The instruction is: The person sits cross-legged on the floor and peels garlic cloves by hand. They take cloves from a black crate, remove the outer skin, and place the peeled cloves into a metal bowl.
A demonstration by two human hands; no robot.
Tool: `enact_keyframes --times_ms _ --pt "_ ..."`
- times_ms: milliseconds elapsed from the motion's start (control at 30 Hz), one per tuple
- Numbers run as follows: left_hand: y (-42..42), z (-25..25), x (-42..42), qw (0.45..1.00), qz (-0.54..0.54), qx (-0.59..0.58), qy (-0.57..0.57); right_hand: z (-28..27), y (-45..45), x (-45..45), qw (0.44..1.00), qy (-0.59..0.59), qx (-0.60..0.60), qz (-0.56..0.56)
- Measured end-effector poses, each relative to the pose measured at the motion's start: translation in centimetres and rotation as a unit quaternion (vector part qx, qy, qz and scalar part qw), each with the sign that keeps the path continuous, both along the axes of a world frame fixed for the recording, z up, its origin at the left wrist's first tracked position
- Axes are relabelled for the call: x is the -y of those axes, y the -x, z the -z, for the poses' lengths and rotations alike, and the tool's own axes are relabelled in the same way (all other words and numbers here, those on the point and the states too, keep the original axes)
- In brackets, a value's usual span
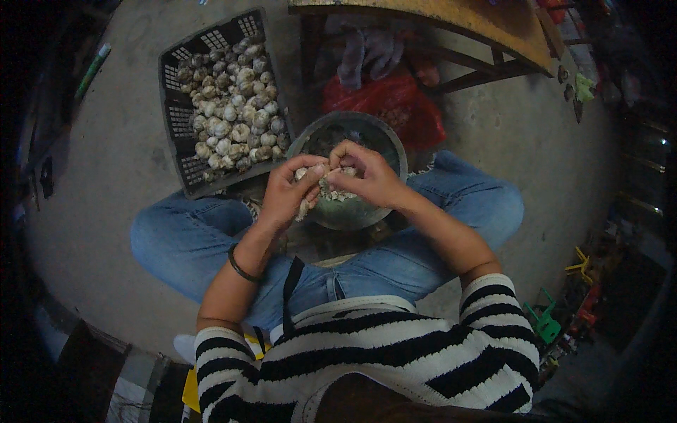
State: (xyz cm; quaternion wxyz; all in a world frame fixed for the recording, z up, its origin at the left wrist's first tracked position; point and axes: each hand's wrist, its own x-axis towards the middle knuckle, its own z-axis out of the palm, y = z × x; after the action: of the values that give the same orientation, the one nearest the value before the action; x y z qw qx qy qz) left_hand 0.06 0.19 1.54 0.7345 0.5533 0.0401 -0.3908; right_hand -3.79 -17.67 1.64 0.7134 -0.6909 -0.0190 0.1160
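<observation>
My left hand (290, 191) is curled around garlic (301, 173), and another pale piece of garlic (302, 210) shows below its fingers. My right hand (371, 177) meets it from the right, thumb and forefinger pinching at the same garlic; the fingers hide most of what lies between them. Both hands are over a round dark basin (346, 218) between my legs. Inside the basin, garlic cloves and pale bits of skin (336, 194) are partly covered by my hands.
A black plastic crate (172, 111) of garlic bulbs (232, 113) stands left of the basin. Behind the basin lies a red plastic bag (418, 108), under a wooden table (449, 16). Toys, including a green plastic one (545, 320), lie at the right. My bent knees flank the basin.
</observation>
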Motion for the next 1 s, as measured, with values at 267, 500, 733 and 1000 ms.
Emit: enact_keyframes --times_ms 267,500,733,1000 --pt "-0.5 -0.3 -0.4 0.997 0.006 -0.039 0.061 -0.4 -0.3 1.0 0.976 -0.158 -0.146 -0.02" --pt "-0.6 -0.2 -0.5 0.994 0.007 -0.061 0.085 -0.5 -0.4 1.0 0.968 -0.2 -0.15 -0.016" --pt "-0.7 0.2 -0.7 0.991 0.007 -0.077 0.105 -0.4 -0.4 1.0 0.952 -0.247 -0.182 -0.013" --pt "-0.7 0.1 -0.9 0.992 0.053 -0.062 0.1 -0.1 -0.6 1.0 0.998 0.056 0.025 -0.024"
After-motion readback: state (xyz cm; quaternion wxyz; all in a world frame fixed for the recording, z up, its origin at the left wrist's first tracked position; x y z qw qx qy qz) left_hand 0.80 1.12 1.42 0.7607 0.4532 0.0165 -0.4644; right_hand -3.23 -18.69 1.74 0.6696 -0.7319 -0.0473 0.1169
